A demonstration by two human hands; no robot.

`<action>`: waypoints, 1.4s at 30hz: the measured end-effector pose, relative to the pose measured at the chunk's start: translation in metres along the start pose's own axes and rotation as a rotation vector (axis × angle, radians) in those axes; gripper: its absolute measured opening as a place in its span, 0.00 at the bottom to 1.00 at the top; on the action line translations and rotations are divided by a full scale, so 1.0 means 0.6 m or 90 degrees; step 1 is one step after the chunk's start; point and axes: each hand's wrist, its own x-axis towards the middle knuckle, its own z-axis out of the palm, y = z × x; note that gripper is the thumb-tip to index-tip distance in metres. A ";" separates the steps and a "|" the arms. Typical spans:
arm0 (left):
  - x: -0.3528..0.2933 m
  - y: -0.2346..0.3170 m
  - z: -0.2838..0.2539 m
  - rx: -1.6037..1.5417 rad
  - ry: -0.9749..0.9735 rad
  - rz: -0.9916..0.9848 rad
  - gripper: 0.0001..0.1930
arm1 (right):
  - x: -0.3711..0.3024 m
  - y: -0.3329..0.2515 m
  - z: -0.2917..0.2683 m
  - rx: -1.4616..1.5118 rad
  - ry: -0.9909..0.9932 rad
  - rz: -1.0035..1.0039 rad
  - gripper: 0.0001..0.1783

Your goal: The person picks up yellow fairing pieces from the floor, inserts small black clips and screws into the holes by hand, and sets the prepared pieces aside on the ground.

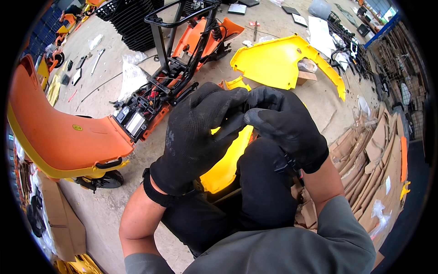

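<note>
My left hand (pixel 196 130) and my right hand (pixel 289 125), both in black work gloves, meet in front of me above my knees. The fingers of each are pinched together with the tips nearly touching. Whatever lies between the fingertips is too small or too hidden to make out. Below the hands is a yellow plastic panel (pixel 230 160), partly covered by the gloves and my legs. Beyond them a larger curved yellow panel (pixel 269 61) lies on the floor.
An orange scooter (pixel 86 137) with its black frame (pixel 171 68) and wiring exposed stands to my left. Flattened cardboard (pixel 369 155) is piled at right. Black crates (pixel 130 23) are stacked at the back; clear plastic wrap (pixel 133 77) lies by the scooter.
</note>
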 end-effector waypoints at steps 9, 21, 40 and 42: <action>0.001 0.003 0.002 -0.025 -0.005 0.002 0.20 | -0.010 -0.001 0.016 0.100 0.074 0.071 0.11; -0.007 0.004 0.002 0.001 0.063 0.017 0.13 | 0.001 0.006 0.023 0.095 0.081 -0.038 0.11; 0.002 -0.016 -0.020 -0.543 -0.152 -0.461 0.07 | 0.006 0.004 -0.006 -0.672 0.050 -0.432 0.18; 0.003 -0.024 -0.032 -0.496 -0.144 -0.486 0.08 | 0.012 0.008 -0.034 -0.670 0.054 -0.432 0.17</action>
